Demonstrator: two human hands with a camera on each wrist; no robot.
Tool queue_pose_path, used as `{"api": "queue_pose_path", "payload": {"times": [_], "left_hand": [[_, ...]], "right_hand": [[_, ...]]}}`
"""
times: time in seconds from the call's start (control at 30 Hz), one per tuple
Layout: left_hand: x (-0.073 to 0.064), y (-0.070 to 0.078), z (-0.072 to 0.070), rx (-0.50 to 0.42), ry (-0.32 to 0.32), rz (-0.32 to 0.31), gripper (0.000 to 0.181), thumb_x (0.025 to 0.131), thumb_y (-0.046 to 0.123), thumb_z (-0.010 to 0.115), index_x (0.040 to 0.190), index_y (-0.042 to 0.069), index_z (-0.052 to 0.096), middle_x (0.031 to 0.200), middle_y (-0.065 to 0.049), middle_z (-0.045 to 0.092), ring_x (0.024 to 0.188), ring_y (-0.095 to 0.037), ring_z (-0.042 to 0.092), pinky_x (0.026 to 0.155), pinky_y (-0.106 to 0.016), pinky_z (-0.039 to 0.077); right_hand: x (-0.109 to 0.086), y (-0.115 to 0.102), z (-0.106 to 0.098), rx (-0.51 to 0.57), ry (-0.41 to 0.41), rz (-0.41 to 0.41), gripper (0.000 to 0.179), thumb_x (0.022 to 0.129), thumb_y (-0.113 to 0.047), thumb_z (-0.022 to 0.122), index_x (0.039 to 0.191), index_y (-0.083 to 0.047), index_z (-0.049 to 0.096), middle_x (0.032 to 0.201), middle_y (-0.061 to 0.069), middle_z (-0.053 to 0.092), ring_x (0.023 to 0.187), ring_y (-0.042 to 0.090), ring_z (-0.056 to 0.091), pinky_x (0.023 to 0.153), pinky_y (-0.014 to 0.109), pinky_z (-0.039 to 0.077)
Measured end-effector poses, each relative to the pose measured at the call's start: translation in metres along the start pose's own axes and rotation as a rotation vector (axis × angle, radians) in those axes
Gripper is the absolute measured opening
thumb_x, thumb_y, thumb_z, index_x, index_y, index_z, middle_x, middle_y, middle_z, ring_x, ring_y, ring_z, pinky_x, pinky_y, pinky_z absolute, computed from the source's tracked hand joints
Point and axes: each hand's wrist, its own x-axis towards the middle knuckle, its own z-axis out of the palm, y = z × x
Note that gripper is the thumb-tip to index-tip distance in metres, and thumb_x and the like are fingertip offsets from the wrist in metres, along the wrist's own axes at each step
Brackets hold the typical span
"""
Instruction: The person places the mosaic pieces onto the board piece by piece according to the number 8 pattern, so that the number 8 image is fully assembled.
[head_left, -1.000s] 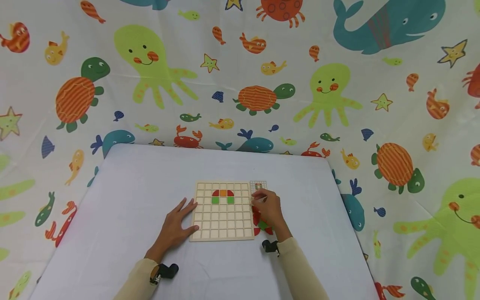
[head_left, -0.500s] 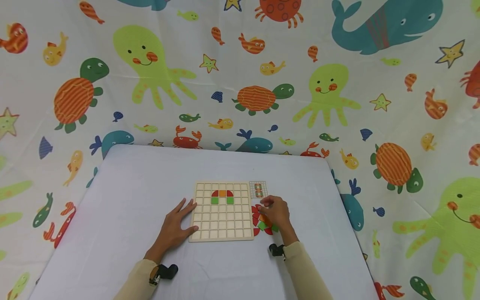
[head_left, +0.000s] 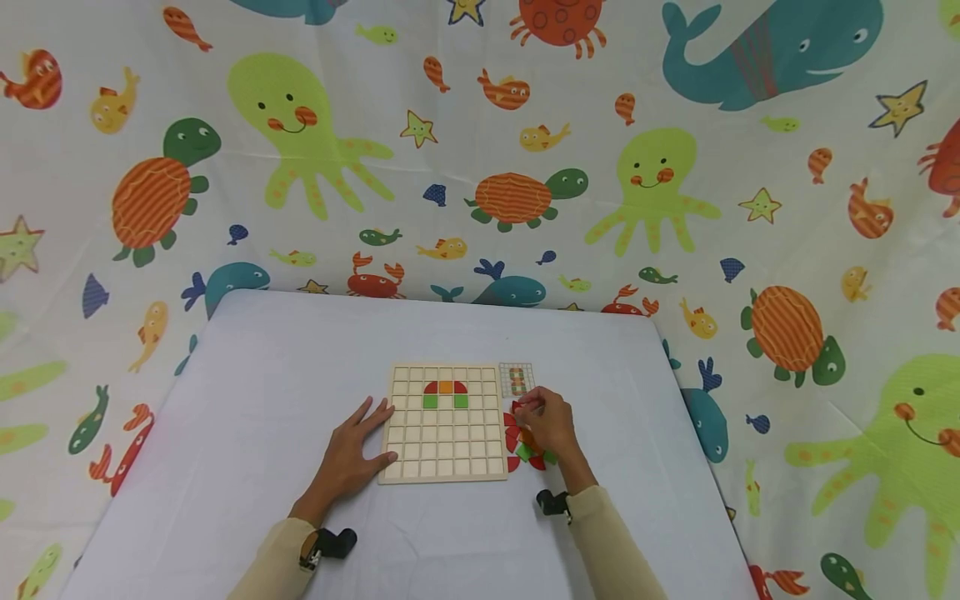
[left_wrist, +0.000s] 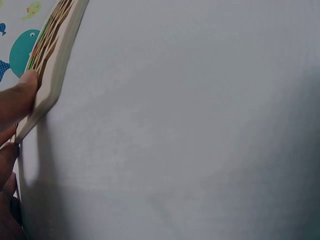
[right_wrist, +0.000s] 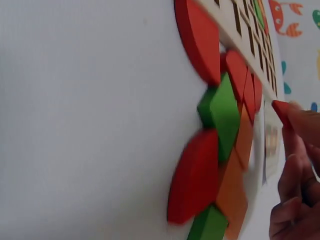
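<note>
A wooden grid board (head_left: pixel 446 467) lies on the white table. Set in its upper cells are two red quarter-round blocks (head_left: pixel 431 387), an orange square block (head_left: pixel 446 387) and two green square blocks (head_left: pixel 430 402). My left hand (head_left: pixel 348 454) rests at the board's left edge, fingers spread and thumb on the frame. My right hand (head_left: pixel 550 421) pinches a small red block (right_wrist: pixel 282 112) between thumb and fingertips, above the far end of the loose pile; much of this block is hidden by the fingers. Red blocks (right_wrist: pixel 195 175), green blocks (right_wrist: pixel 223 112) and orange blocks (right_wrist: pixel 232 187) make up the pile.
A small pattern card (head_left: pixel 517 380) printed with a coloured grid lies beside the board's upper right corner. The pile sits against the board's right side. Behind the table (head_left: pixel 285 350) hangs a curtain (head_left: pixel 465 100) with sea animals.
My right hand has moved from over the card, by the board's right edge, back toward me and right to the pile. A red block now shows in its fingertips. My left hand stays put.
</note>
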Motion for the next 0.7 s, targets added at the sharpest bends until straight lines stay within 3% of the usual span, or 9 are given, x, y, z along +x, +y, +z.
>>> {"api": "queue_pose_path", "payload": {"times": [0.33, 0.7], "left_hand": [[0.002, 0.002, -0.001, 0.001, -0.008, 0.004, 0.080, 0.085, 0.029, 0.087, 0.156, 0.008, 0.054, 0.166, -0.016, 0.047, 0.156, -0.050, 0.035, 0.116, -0.080, 0.032], [0.001, -0.001, 0.001, 0.023, 0.005, 0.009, 0.081, 0.083, 0.026, 0.089, 0.154, 0.008, 0.056, 0.164, -0.019, 0.049, 0.153, -0.053, 0.038, 0.113, -0.080, 0.035]], "right_hand": [[-0.007, -0.030, 0.036, 0.121, -0.067, -0.169, 0.008, 0.092, -0.020, 0.085, 0.095, -0.018, 0.078, 0.088, 0.000, 0.073, 0.070, 0.013, 0.056, 0.060, 0.025, 0.047], [-0.014, -0.065, 0.085, 0.114, -0.112, -0.166, 0.010, 0.088, -0.019, 0.089, 0.092, -0.018, 0.079, 0.089, -0.002, 0.074, 0.077, 0.009, 0.057, 0.064, 0.023, 0.046]]}}
